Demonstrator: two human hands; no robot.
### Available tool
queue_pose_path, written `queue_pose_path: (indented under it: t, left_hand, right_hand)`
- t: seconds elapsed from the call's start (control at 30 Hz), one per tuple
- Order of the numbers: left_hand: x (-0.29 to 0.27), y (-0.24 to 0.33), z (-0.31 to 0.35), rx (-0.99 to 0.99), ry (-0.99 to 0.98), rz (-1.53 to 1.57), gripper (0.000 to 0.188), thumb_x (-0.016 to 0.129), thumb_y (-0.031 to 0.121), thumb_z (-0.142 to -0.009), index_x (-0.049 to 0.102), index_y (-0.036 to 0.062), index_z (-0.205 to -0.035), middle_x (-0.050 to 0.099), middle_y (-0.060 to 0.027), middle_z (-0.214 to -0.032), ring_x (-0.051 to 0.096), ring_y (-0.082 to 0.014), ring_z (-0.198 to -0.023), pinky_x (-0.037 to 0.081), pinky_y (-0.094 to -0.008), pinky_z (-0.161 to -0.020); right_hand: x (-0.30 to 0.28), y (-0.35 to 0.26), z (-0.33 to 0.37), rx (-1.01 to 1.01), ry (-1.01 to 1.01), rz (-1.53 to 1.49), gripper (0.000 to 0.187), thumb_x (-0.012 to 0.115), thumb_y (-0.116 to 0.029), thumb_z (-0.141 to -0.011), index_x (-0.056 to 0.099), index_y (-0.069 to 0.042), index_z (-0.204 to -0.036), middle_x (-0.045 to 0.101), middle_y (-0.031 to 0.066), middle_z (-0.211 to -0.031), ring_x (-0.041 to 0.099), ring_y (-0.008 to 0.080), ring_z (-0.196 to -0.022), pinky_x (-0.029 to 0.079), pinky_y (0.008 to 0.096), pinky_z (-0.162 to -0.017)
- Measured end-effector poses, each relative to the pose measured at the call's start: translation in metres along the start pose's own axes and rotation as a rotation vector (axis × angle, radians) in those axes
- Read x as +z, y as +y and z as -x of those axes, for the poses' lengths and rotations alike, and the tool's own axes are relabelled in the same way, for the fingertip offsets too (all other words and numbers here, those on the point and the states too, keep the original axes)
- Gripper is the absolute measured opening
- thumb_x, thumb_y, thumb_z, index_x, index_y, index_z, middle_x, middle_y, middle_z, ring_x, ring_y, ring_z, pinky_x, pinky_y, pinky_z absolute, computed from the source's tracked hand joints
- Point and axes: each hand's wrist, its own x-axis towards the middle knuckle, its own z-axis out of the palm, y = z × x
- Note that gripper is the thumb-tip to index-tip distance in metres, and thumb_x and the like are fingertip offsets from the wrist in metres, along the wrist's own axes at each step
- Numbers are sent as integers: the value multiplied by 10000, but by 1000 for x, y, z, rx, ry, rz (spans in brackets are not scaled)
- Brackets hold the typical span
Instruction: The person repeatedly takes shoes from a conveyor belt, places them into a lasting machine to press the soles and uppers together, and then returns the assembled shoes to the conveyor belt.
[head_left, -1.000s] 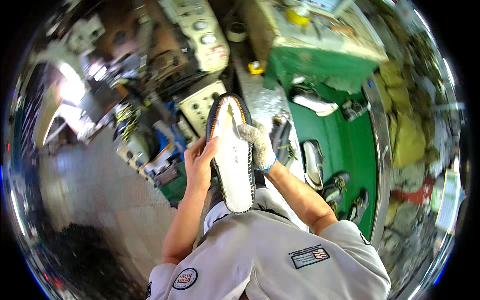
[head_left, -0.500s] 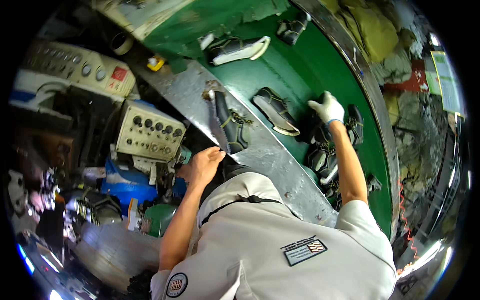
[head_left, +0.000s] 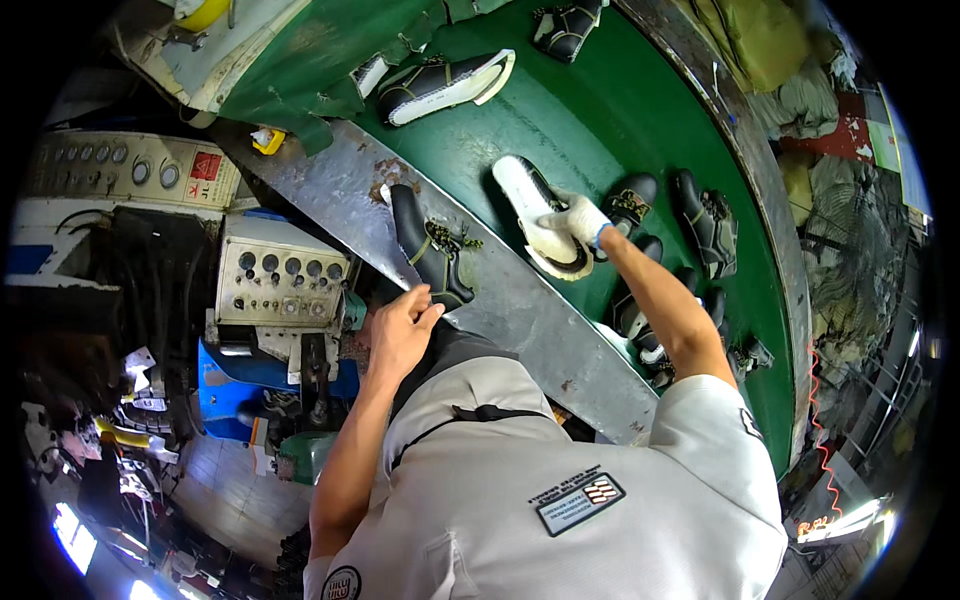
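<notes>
Gripping white-soled shoe [head_left: 541,218] in gloved right hand [head_left: 575,218], sole up, lying diagonally, bare left hand [head_left: 400,325] touching black shoe [head_left: 425,250]

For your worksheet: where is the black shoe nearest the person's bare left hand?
In the head view, the black shoe lies on the grey metal ledge, just above the left hand, left of the green conveyor.

About 9 black shoes [head_left: 430,255] and 2 hands [head_left: 400,330] show.
</notes>
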Motion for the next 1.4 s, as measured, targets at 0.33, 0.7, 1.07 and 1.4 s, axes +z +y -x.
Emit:
queue_pose_path:
  t: [0.33, 0.7, 1.07, 1.4]
  left_hand:
    - [-77, 104, 15, 1013, 136, -631, 783, 813, 179, -671, 506, -65, -1349, 460, -252, -1458, 395, -425, -1409, 302, -539, -1185]
    - [-197, 37, 184, 287, 658, 1000, 507, 840, 346, -815, 704, -89, -1039, 708, -32, -904, 608, -94, -809, 476, -246, -762]
    - [-267, -113, 246, -366, 947, 612, 607, 645, 544, -943, 701, -15, -714, 624, -65, -580, 598, -131, -520, 476, -285, -543]
    - [-317, -222, 256, 118, 877, 1314, 306, 717, 149, -916, 650, -41, -1147, 715, -68, -985, 699, -138, -789, 579, -254, -670]
  right_hand:
    - [26, -182, 112, -86, -643, -720, 608, 752, -193, -886, 527, 107, -1365, 704, 166, -1146, 704, 198, -988, 572, 323, -876]
    - [195, -360, 171, -792, -721, -605, 491, 519, -387, -1029, 596, -5, -1326, 668, 115, -1256, 659, 228, -1109, 532, 380, -972]
    - [398, -415, 203, 61, -1032, -1046, 464, 484, -400, -1042, 559, -75, -1365, 668, 132, -1236, 680, 263, -1057, 571, 414, -937]
    - [460, -434, 195, 103, -1139, -965, 517, 560, -418, -1010, 556, -50, -1374, 669, 138, -1241, 677, 266, -1053, 566, 417, -937]
